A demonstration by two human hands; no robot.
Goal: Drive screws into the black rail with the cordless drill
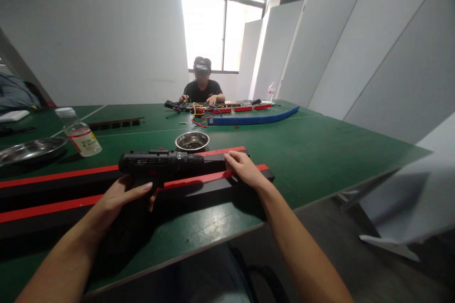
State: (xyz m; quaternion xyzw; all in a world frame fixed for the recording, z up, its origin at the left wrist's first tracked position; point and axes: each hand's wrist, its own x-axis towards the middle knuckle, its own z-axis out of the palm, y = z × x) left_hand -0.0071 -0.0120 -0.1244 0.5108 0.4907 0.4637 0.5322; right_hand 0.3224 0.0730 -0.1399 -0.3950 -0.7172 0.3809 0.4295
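A black cordless drill (156, 163) is gripped by its handle in my left hand (122, 194), its bit pointing right. My right hand (241, 166) is closed in a pinch at the tip of the bit; whatever is between the fingertips is too small to make out. Beneath the drill lie two long black bars with red top strips, a nearer bar (199, 180) and a farther bar (71, 176). Just beyond the drill stands a small steel bowl (192, 136) with small dark pieces in it.
A plastic bottle (81, 135) and a steel dish (31, 149) stand at left on the green table (320, 151). Across it, a person (202, 90) handles wired red parts (220, 110) beside a long blue strip (252, 118). White panels (330, 33) line the right.
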